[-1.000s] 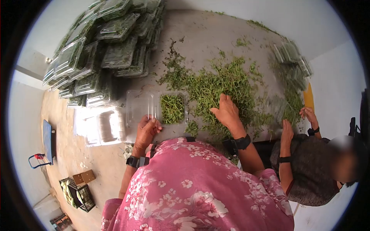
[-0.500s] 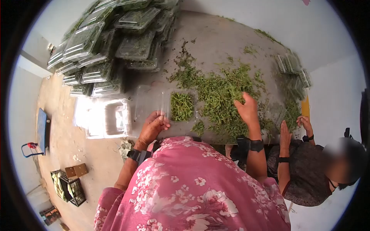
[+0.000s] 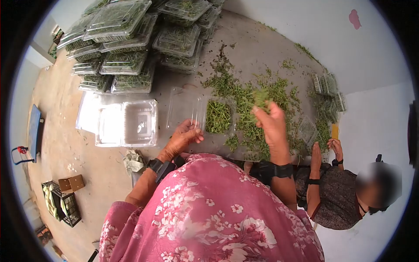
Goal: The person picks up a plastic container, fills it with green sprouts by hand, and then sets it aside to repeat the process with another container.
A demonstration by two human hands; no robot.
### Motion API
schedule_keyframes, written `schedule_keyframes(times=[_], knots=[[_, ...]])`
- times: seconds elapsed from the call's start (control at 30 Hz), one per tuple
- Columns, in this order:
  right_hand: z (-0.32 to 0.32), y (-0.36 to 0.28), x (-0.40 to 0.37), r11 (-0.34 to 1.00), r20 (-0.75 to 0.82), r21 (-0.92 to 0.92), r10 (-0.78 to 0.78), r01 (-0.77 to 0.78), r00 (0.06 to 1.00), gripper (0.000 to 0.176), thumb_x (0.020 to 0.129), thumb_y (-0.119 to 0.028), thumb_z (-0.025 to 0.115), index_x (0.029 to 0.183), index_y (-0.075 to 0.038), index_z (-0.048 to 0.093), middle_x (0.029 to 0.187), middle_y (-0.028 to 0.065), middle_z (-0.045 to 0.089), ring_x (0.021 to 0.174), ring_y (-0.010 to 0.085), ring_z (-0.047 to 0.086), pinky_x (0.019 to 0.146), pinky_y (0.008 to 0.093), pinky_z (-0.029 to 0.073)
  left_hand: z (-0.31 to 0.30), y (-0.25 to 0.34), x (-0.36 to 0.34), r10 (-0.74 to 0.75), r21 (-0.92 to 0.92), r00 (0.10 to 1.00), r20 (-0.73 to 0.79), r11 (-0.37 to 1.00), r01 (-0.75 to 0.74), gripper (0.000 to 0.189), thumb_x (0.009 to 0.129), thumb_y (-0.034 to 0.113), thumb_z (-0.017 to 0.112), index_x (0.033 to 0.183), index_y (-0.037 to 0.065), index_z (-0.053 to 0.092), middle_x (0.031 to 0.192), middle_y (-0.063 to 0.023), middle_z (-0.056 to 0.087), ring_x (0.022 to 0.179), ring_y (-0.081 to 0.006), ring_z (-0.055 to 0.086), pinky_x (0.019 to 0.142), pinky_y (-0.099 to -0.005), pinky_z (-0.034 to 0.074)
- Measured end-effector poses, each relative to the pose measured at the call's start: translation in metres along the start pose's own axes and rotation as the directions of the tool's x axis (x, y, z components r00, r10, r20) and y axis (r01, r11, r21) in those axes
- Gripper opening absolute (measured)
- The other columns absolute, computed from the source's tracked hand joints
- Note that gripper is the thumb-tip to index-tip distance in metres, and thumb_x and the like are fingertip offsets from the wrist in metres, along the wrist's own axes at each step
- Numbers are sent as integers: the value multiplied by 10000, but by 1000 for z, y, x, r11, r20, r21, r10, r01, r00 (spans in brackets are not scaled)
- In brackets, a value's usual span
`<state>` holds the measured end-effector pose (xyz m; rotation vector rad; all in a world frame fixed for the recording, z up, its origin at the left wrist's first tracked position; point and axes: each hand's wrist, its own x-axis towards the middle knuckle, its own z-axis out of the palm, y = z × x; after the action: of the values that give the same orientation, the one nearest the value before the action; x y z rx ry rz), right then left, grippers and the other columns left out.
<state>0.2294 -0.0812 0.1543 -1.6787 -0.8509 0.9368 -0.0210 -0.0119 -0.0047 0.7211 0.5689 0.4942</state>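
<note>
Hard to see: clump [image 3: 261,98] is motion-blurred, its lower part hidden by R hand [image 3: 267,110]; top of stacked boxes [image 3: 123,63] cut off by frame; glare washes out part of empty trays [image 3: 140,123]. Clump sits btwn thumb & fingers of R hand, which are closed on it, above main pile [image 3: 248,122] & R of open box [image 3: 234,114]. That box has greens [image 3: 218,117] in it, lid [image 3: 185,105] folded out L. L hand [image 3: 188,135] is at lid's near edge, fingers curled w/ thumb close; can't tell if they pinch it. Vs. 1 s ago: R hand was down at pile w/ fingers spread, now up w/ clump; L hand still by same edge. Co-worker's hand [image 3: 316,156] nr small clear box [image 3: 307,130], far R.
</note>
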Motion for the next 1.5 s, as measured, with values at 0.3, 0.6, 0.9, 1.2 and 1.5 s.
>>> schedule_keyframes(times=[0.3, 0.6, 0.9, 1.2, 1.5], knots=[[50, 66, 15, 741, 142, -646, -122, 185, 982, 351, 829, -203, 661, 1085, 20, 572, 940, 159, 660, 752, 228, 651, 661, 356, 522, -6, -4, 3, 0, -12, 999, 35, 1000, 0, 302, 904, 144, 594, 1137, 29, 439, 905, -107, 601, 781, -180, 614, 671, -274, 500], [83, 70, 22, 692, 280, -661, -131, 290, 951, 174, 758, -74, 675, 879, -2, 572, 842, 173, 625, 752, 289, 630, 633, 387, 488, -9, -3, 6, -16, -23, 996, 87, 1000, 18, 308, 904, 119, 585, 1140, 14, 417, 921, -97, 588, 775, -167, 612, 675, -262, 506], [107, 95, 29, 651, 311, -663, -212, 371, 927, 106, 729, -22, 650, 776, 0, 557, 768, 169, 583, 725, 337, 591, 628, 419, 460, -6, 0, 5, -45, 27, 994, 98, 999, 43, 238, 929, 133, 545, 1117, 31, 439, 924, -114, 594, 802, -188, 611, 692, -290, 498], [84, 63, 26, 634, 101, -699, -371, 332, 923, 295, 750, -80, 678, 1007, -28, 542, 958, 164, 556, 871, 337, 580, 744, 418, 475, -6, -1, 5, -10, 89, 993, 118, 996, -1, 213, 921, 135, 552, 1075, 19, 462, 910, -112, 599, 802, -188, 610, 694, -285, 495], [99, 89, 29, 499, 350, -780, -154, 379, 924, 315, 834, -103, 575, 1142, -76, 513, 1107, 140, 473, 1028, 357, 498, 837, 465, 454, 1, 10, -4, -85, 39, 996, 41, 996, 83, 373, 913, 182, 587, 1207, 16, 426, 946, -130, 610, 789, -179, 620, 662, -268, 508]])
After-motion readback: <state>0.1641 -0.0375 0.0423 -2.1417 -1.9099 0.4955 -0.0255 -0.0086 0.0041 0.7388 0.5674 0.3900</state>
